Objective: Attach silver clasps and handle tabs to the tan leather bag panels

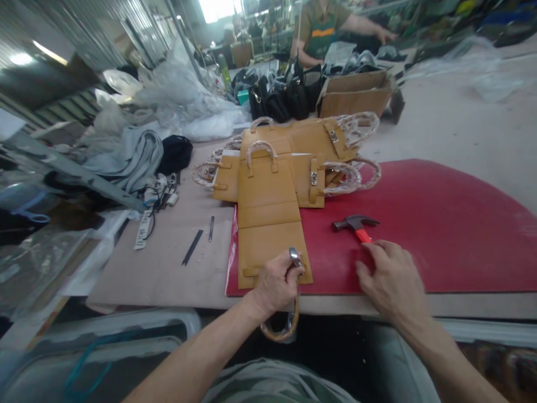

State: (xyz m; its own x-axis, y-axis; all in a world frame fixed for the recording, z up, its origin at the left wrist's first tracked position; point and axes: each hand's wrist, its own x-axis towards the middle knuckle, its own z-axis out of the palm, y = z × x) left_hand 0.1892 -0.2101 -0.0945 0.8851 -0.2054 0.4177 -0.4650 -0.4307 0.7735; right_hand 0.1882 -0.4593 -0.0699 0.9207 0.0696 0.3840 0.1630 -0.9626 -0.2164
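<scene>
A tan leather bag panel [271, 240] lies lengthwise in front of me, its near end at the front edge of the red board. My left hand [277, 282] is closed over that near end, pinching a small shiny metal piece [295, 257] upright; its exact kind is unclear. Below this hand a plastic-wrapped handle loop [282, 336] hangs over the table edge. To the right, my right hand [392, 280] is palm down on the red handle of a claw hammer [356, 224]. The fingers cover most of that handle, while the thumb stands out to the side.
More tan bag panels [310, 137] with wrapped handles are heaped behind, on the red board [436, 224]. A black strip [192, 247] and a thin metal rod [211, 229] lie left. Farther back are black bags [293, 92], a cardboard box [356, 95] and another person [323, 31].
</scene>
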